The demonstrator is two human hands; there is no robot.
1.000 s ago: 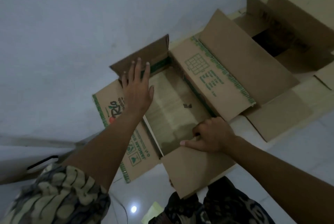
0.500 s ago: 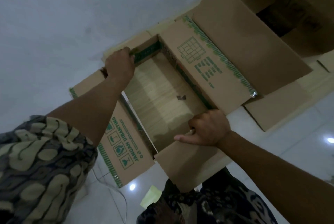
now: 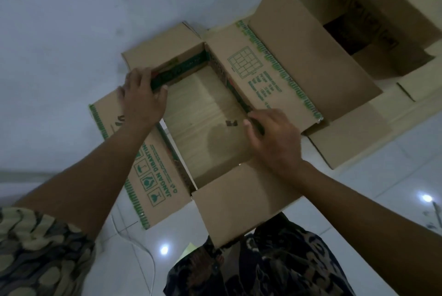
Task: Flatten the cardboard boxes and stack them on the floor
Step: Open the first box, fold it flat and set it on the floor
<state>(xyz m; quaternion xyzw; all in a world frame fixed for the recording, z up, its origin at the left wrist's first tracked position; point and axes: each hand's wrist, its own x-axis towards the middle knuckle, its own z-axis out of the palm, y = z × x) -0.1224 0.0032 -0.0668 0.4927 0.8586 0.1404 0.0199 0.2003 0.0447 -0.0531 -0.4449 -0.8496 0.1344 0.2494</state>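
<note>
Cardboard box (image 3: 210,118), open at the top with all four flaps folded outward, stands on the white tiled floor (image 3: 373,176) directly below my view, against the white wall (image 3: 71,20). Nearest to me, the plain near flap (image 3: 239,204) extends over my patterned clothing (image 3: 263,267). The left flap (image 3: 153,176) carries green handling symbols and the words "JANGAN DIBANTING". I see a thin white cable (image 3: 143,252) on the floor beneath it.

My right hand (image 3: 275,138) rests at the near right corner of the opening; its fingers curl over the right wall's edge and grip it. My left hand (image 3: 143,97) sits at the far left corner, thumb inside the opening and fingers outside, gripping the rim there. The box interior shows a bare bottom panel with a small dark mark (image 3: 231,123).

The right flap (image 3: 267,80) bears a green grid diagram and text. Beyond it, a second open cardboard box (image 3: 382,13) stands against the wall, just beside the first, its interior dark.
</note>
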